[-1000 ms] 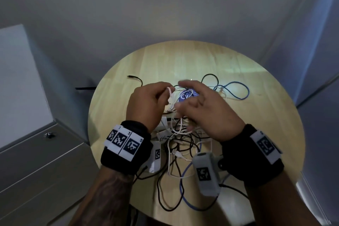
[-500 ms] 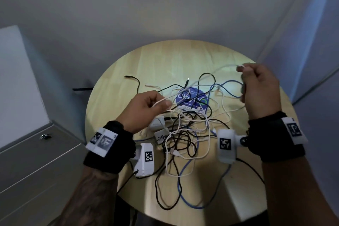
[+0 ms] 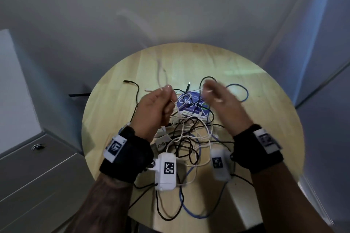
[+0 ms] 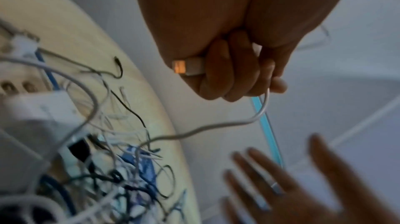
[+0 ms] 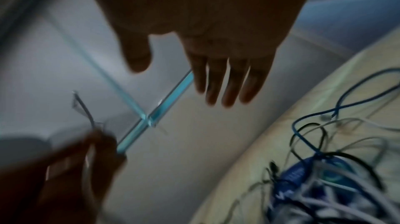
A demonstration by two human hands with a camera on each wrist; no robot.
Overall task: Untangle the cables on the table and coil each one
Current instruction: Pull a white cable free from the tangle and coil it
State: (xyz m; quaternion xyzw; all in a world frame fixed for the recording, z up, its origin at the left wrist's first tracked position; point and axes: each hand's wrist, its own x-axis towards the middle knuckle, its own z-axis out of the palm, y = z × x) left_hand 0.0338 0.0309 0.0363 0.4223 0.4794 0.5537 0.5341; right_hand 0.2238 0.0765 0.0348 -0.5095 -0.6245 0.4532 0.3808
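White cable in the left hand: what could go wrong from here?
The left hand grips the white cable at its plug, but the cable runs down into the tangle; pulling may tighten knots or drag the pile. The right hand is open and holds nothing, so nothing steadies the pile.

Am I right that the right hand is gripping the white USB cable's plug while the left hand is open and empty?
Not quite: the hands are swapped. In the left wrist view the left hand grips the white USB cable at its plug, and the right hand is open and empty.
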